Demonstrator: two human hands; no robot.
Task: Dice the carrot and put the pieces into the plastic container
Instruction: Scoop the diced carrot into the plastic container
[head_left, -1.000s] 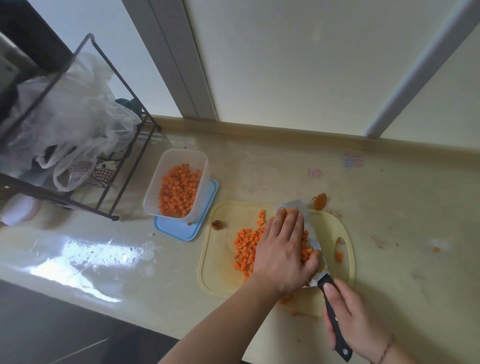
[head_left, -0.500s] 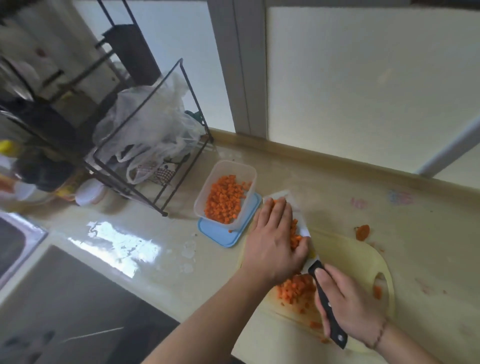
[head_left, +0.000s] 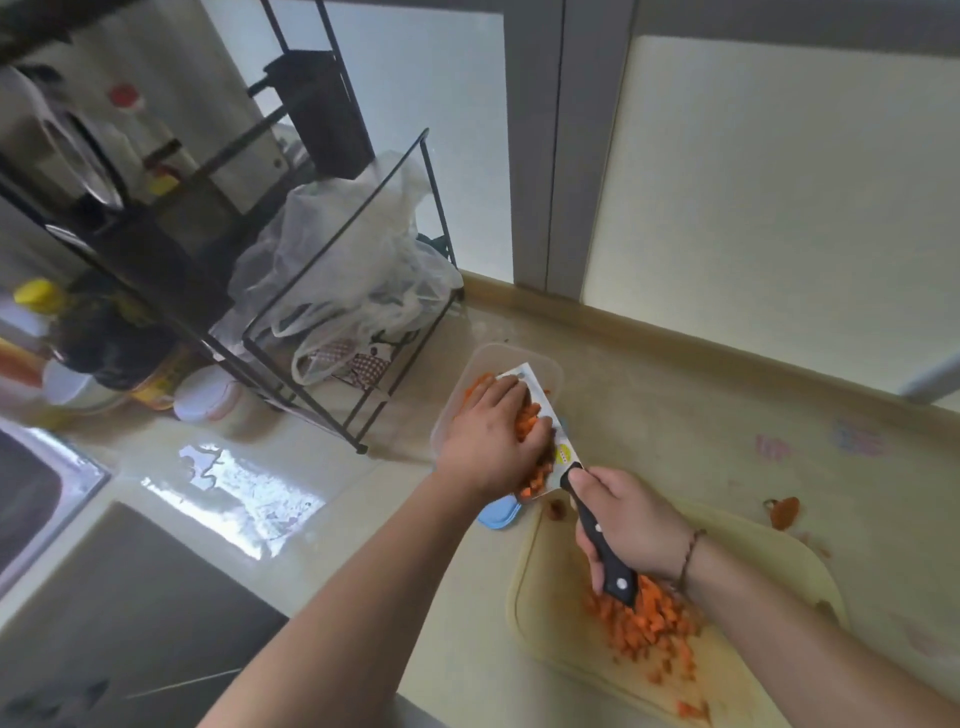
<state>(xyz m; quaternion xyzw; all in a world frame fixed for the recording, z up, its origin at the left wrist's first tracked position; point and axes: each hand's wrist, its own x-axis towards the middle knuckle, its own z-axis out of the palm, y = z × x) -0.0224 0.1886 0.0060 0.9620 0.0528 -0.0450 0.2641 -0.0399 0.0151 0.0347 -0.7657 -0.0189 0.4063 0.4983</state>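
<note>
Carrot transfer over plastic container.
Right hand grips knife; left hand, fingers flat, pins diced carrot against blade, preventing spillage.

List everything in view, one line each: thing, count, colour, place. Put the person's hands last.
plastic container: one, clear, on the counter, under the knife blade.
blue lid: one, light blue, under the container.
knife: one, black handle, pale blade carrying carrot dice over the container.
carrot dice on blade: many, orange.
carrot dice on board: a pile, orange.
cutting board: one, pale yellow, on the counter at right.
carrot end: one, orange, on the counter beyond the board.
wire rack: one, black, at left.
plastic bags: several, translucent white, in the rack.
left hand: presses the dice against the blade.
right hand: grips the knife handle.
</note>
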